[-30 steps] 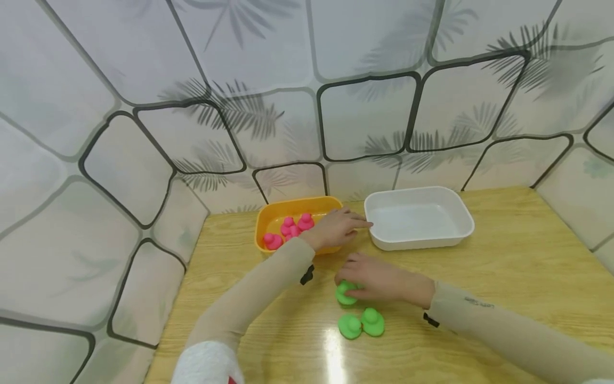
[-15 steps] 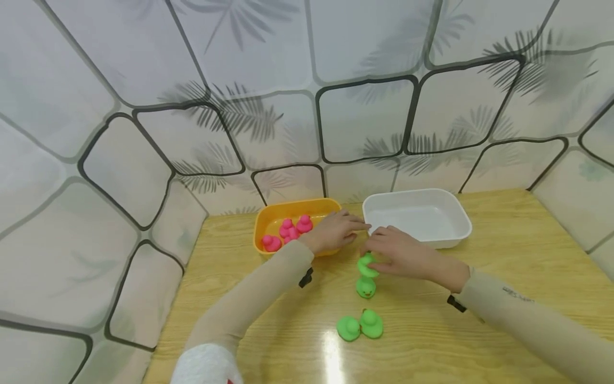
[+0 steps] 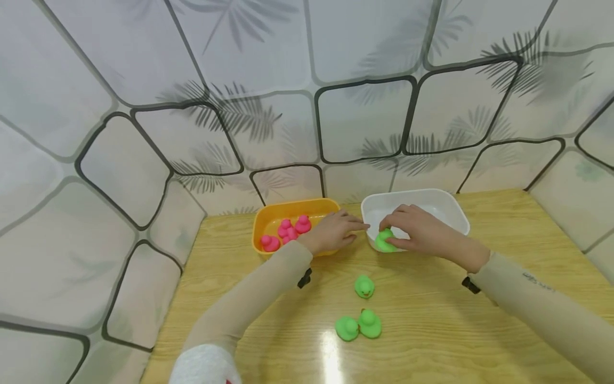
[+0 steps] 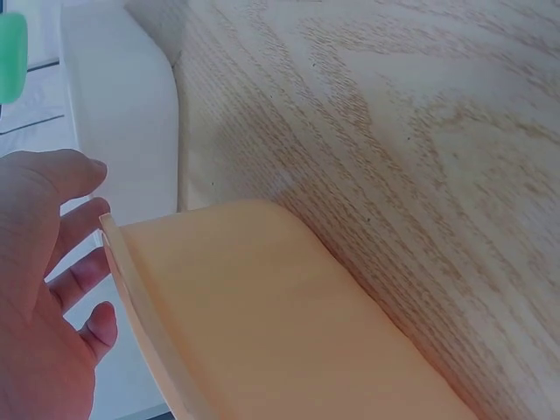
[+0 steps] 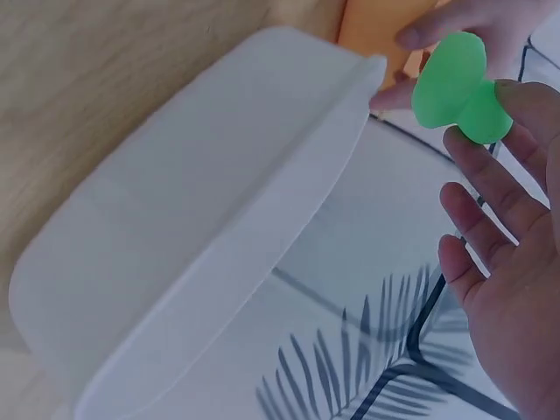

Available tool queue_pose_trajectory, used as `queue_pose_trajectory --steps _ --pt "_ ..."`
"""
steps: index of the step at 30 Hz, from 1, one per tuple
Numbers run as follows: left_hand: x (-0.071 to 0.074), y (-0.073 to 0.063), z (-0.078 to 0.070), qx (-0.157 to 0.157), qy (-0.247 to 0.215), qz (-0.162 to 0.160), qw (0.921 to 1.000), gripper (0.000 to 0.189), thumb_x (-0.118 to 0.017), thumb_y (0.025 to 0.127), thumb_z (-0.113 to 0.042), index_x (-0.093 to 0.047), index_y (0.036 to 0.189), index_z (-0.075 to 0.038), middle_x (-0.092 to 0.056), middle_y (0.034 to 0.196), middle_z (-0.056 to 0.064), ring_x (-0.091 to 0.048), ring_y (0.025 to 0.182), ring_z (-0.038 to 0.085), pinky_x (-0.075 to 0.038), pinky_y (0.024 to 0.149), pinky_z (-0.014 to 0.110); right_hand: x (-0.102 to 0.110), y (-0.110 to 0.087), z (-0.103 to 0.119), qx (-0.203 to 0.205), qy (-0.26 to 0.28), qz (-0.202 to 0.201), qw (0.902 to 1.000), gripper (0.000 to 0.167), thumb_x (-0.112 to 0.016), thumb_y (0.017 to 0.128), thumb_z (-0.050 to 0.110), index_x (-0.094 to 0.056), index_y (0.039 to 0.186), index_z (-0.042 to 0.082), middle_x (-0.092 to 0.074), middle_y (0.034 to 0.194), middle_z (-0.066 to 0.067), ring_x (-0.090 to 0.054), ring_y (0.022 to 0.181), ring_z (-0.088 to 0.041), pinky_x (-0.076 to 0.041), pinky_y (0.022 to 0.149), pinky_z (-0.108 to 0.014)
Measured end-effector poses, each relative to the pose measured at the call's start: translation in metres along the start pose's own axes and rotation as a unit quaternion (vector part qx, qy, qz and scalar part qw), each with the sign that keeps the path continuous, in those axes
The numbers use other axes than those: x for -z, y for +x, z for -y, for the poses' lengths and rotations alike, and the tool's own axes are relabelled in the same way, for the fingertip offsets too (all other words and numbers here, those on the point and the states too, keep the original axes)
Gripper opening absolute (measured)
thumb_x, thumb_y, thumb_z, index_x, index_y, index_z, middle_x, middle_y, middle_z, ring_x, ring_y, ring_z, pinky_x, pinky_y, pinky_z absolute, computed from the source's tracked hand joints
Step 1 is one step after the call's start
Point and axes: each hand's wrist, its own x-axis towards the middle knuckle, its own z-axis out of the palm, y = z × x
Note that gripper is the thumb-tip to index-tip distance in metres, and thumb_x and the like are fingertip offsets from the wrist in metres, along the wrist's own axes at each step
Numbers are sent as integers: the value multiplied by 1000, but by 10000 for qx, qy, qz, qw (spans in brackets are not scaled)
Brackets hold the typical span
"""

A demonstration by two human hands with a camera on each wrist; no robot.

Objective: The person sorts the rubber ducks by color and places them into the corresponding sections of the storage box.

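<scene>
Indoors (room unclear), patterned walls (image 3: 366,120), wooden table (image 3: 422,341)

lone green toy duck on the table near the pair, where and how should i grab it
Probably by the head of the lone green toy duck, coming from straight above and pinching left and right: it seems to sit upright, facing the person, round head uppermost, apart from the two paired ducks.
</scene>
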Motion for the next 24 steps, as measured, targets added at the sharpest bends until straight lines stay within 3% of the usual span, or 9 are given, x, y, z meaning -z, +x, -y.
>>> queue_pose_trajectory --steps 9,24 --pt "-2 0 1 91 -155 46 9998 46 -64 105 -27 -58 151 -26 -60 148 -1 -49 121 20 -45 97 34 10 3 -27 -128 -70 -48 9999 24 -84 85 7 -73 106 10 -73 102 0 -65 95 -26 -52 83 -48" --pt "2 -2 -2 121 -292 63 9995 45 -63 106 -26 -58 151 -25 -60 149 0 -49 119 20 -45 94 32 20 17 -57 -859 -194 458 9951 20 -79 93 12 -71 111 10 -73 105 -4 -63 95 -32 -51 81 -50"
